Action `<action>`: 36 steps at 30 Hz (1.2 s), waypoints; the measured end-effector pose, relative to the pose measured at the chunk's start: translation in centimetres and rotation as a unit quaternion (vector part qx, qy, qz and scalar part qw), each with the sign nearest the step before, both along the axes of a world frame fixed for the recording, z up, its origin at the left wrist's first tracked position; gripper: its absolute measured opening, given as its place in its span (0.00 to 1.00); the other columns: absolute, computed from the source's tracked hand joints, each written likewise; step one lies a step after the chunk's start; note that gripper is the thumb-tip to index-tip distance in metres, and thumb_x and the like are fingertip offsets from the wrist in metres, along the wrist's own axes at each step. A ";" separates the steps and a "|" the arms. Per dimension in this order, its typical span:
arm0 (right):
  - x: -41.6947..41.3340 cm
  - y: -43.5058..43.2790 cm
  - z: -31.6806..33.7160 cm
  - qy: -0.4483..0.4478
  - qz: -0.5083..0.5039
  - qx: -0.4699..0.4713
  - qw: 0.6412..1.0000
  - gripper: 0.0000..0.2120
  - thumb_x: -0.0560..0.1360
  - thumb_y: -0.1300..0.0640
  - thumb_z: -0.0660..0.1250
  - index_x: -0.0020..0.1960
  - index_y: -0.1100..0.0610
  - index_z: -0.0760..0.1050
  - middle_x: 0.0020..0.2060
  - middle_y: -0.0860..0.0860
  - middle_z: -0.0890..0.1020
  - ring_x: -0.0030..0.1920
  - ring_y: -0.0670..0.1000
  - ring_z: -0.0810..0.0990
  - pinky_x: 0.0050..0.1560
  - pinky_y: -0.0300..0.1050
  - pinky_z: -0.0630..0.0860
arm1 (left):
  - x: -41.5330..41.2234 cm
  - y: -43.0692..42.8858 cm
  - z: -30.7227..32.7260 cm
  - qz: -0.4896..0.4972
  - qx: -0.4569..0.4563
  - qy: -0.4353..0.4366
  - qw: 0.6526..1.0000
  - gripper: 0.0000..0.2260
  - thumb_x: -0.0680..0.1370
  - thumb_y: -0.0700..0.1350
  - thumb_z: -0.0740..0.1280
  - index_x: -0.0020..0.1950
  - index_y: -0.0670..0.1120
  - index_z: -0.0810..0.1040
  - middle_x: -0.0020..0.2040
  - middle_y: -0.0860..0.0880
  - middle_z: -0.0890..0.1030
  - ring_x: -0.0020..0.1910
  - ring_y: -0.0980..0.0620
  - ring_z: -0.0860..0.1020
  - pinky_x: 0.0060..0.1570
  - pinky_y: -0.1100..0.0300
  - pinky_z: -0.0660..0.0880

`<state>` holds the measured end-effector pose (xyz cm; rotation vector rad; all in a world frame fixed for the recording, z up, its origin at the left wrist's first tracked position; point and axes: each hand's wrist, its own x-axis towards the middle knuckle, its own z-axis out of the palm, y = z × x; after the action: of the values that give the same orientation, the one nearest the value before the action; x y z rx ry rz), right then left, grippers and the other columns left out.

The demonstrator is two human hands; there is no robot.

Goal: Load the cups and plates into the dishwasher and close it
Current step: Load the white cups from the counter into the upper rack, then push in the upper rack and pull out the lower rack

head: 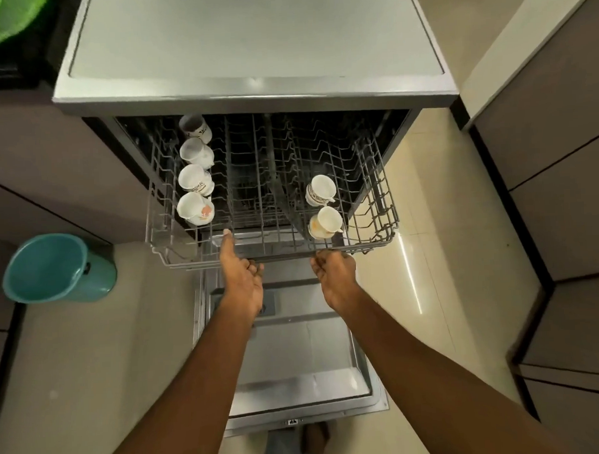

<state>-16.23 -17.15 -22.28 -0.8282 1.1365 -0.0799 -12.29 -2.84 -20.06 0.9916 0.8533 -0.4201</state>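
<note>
Grey metal wire forms the pulled-out upper rack (372,224) of the steel-grey dishwasher (252,92). The rack stands out over the open door (296,362), which lies flat and low, pointing toward the person. Inside the rack are six small white ceramic cups (194,178) with printed patterns. Four stand in one row along the left side, one behind another, and two stand near the right side, close to the front; all of them lean tilted between the wires. The left hand (242,279) is at the front rail of the rack, a little left of the middle. Its fingers are curled against the rail and its thumb is stretched forward over the front wires, so it holds the rack. The right hand (333,271) is on the same rail, just in front of the nearest right cup, with its fingers curled round the wire in a closed hold. On the beige tiled floor (428,256), left of the dishwasher, stands a round teal plastic bucket (55,269). In the top left corner is a bright green object (5,19), too blurred to name.
</note>
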 end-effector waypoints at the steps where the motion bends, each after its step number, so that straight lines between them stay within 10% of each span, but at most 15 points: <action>1: 0.8 -0.1 0.0 -0.003 -0.001 -0.005 1.000 0.09 0.74 0.74 0.59 0.47 0.62 0.71 0.36 0.55 0.75 0.35 0.49 0.74 0.41 0.41 0.74 | 0.8 -0.1 -0.1 -0.008 -0.004 -0.007 1.000 0.35 0.75 0.64 0.62 0.74 0.43 0.66 0.34 0.51 0.66 0.31 0.56 0.65 0.37 0.60 0.70; 6: 4.3 -0.8 -0.3 -0.008 -0.015 -0.036 0.999 0.12 0.72 0.75 0.56 0.39 0.61 0.72 0.32 0.54 0.75 0.33 0.49 0.72 0.39 0.41 0.72 | 3.8 -1.0 -0.5 -0.024 -0.005 -0.036 0.999 0.27 0.76 0.63 0.61 0.69 0.49 0.72 0.44 0.49 0.73 0.42 0.51 0.71 0.45 0.57 0.72; 14: 10.8 -2.4 -0.5 -0.052 0.031 -0.036 0.998 0.15 0.72 0.75 0.56 0.41 0.57 0.74 0.34 0.53 0.74 0.32 0.48 0.70 0.35 0.42 0.65 | 10.0 -1.9 -1.5 -0.057 -0.028 -0.067 0.996 0.19 0.78 0.61 0.60 0.54 0.47 0.77 0.32 0.52 0.69 0.34 0.55 0.69 0.41 0.61 0.70; 22: 15.8 -4.4 -0.8 -0.089 0.063 -0.040 0.993 0.13 0.73 0.76 0.58 0.43 0.60 0.73 0.37 0.54 0.75 0.37 0.49 0.73 0.38 0.41 0.71 | 15.0 -3.4 -2.1 -0.080 -0.013 -0.086 0.993 0.25 0.77 0.60 0.62 0.69 0.47 0.73 0.48 0.50 0.77 0.45 0.54 0.75 0.44 0.61 0.72; 26: 17.0 -4.9 -0.9 -0.109 0.069 -0.041 0.991 0.12 0.73 0.75 0.58 0.44 0.60 0.74 0.40 0.55 0.76 0.42 0.51 0.76 0.44 0.42 0.74 | 15.8 -3.6 -3.0 -0.090 -0.010 -0.114 0.989 0.25 0.78 0.59 0.62 0.71 0.48 0.70 0.70 0.42 0.72 0.63 0.49 0.75 0.63 0.56 0.70; 31: 17.3 -4.7 -2.1 -0.122 0.084 -0.081 0.986 0.13 0.73 0.75 0.57 0.43 0.59 0.73 0.38 0.55 0.75 0.44 0.53 0.73 0.46 0.45 0.71 | 16.5 -3.6 -4.2 -0.062 -0.003 -0.164 0.985 0.21 0.80 0.54 0.61 0.70 0.45 0.71 0.70 0.39 0.68 0.42 0.59 0.79 0.46 0.62 0.73; 34: 16.2 -4.0 -4.1 -0.175 0.095 -0.096 0.975 0.18 0.75 0.75 0.55 0.58 0.60 0.75 0.45 0.51 0.77 0.45 0.47 0.76 0.47 0.40 0.72 | 15.7 -2.6 -6.3 -0.069 0.040 -0.176 0.981 0.19 0.80 0.50 0.59 0.69 0.44 0.72 0.68 0.43 0.74 0.64 0.50 0.75 0.62 0.55 0.71; 36: 15.2 -3.6 -5.8 -0.196 0.099 -0.106 0.970 0.23 0.78 0.72 0.55 0.71 0.60 0.68 0.54 0.49 0.77 0.50 0.44 0.77 0.54 0.38 0.72 | 14.5 -2.1 -7.8 -0.081 0.097 -0.185 0.975 0.12 0.80 0.45 0.61 0.58 0.44 0.79 0.59 0.45 0.81 0.61 0.50 0.77 0.55 0.59 0.73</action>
<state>-1.02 -20.73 -28.10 -1.0590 0.6755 -0.1928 2.23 -4.92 -27.81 1.2783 0.4834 -0.2792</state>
